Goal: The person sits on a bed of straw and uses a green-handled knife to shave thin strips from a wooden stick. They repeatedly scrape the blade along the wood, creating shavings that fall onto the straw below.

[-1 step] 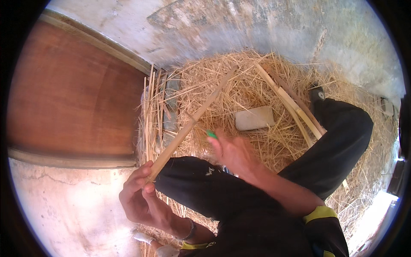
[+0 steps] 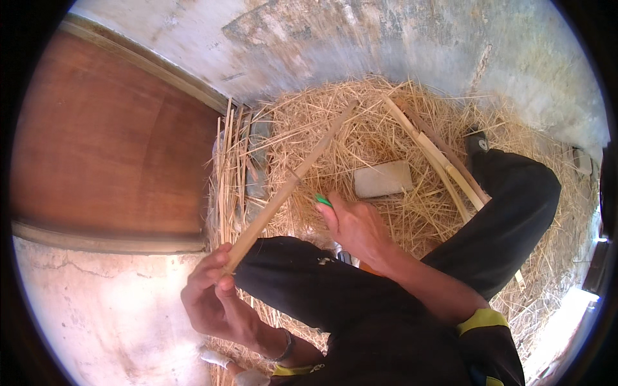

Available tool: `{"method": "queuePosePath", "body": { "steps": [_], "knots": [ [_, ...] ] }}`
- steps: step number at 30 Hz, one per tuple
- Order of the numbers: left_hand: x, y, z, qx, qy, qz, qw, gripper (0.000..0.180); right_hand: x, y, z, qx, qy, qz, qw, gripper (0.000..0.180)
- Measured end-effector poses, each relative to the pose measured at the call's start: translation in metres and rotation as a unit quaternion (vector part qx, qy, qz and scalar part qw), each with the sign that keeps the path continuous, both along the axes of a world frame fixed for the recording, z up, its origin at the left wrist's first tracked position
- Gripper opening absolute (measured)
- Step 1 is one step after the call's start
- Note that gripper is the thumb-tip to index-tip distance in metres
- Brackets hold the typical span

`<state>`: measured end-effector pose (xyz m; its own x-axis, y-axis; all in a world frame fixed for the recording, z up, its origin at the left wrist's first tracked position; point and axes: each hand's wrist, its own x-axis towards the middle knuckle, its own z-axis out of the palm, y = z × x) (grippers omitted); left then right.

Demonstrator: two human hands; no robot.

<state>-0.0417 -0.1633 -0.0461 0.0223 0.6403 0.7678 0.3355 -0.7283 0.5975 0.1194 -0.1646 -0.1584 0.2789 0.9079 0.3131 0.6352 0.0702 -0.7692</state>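
1. Since the earlier frame, the right hand (image 2: pixel 360 228) had shifted slightly rightward, bringing the green-handled tool (image 2: pixel 324 200) a little nearer the pale block (image 2: pixel 383 179); the left hand (image 2: pixel 219 299) had barely moved.
2. The right hand, just left of the block and toward the person, was closed around the green handle. Whether the tool's working end touched the wood could not be told.
3. The left hand, well left of the block and nearer the body, pinched 1 end of the wooden strip (image 2: pixel 266 212) between thumb and fingers.
4. A likely danger was the tool skidding off the strip toward the trousered leg (image 2: pixel 290 264), on the block's near left side; a hard stroke on narrow wood could have caused it.
5. The strip could also have twisted, since only 1 hand steadied it, at its very end; whether straw propped the far end could not be told.
6. The strip slanted past the block's left side, its far end beyond the block. It looked long, straight and pale tan, duller toward that far end, with a thin sliver jutting out partway along.
7. Farther out, straw (image 2: pixel 341 141) surrounded the block, loose wooden lengths (image 2: pixel 444 154) leaned to its right, and thin sticks (image 2: pixel 226 167) stood well to its left.
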Motion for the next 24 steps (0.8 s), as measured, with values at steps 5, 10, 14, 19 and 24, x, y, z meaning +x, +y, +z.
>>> {"method": "queuePosePath", "body": {
  "steps": [5,10,14,19,24],
  "knots": [
    [0.006,-0.007,-0.004,0.011,-0.044,0.002,0.999,0.025,-0.018,-0.037,0.052,0.051,0.043,0.089,0.994,0.028],
    [0.009,-0.009,-0.001,-0.012,-0.025,0.033,0.999,0.025,-0.02,-0.031,0.057,0.043,0.05,0.114,0.991,0.026],
    [0.002,-0.009,-0.003,-0.029,-0.051,0.045,0.997,0.022,-0.027,-0.033,0.063,0.01,0.013,0.108,0.994,0.026],
    [0.002,-0.012,-0.004,-0.002,-0.02,0.003,1.0,0.019,-0.025,-0.046,0.078,0.045,-0.005,0.113,0.993,0.031],
    [-0.001,-0.006,0.001,-0.03,0.004,0.006,1.0,0.014,-0.028,-0.032,0.066,0.083,-0.032,0.094,0.992,0.029]
  ]
}}
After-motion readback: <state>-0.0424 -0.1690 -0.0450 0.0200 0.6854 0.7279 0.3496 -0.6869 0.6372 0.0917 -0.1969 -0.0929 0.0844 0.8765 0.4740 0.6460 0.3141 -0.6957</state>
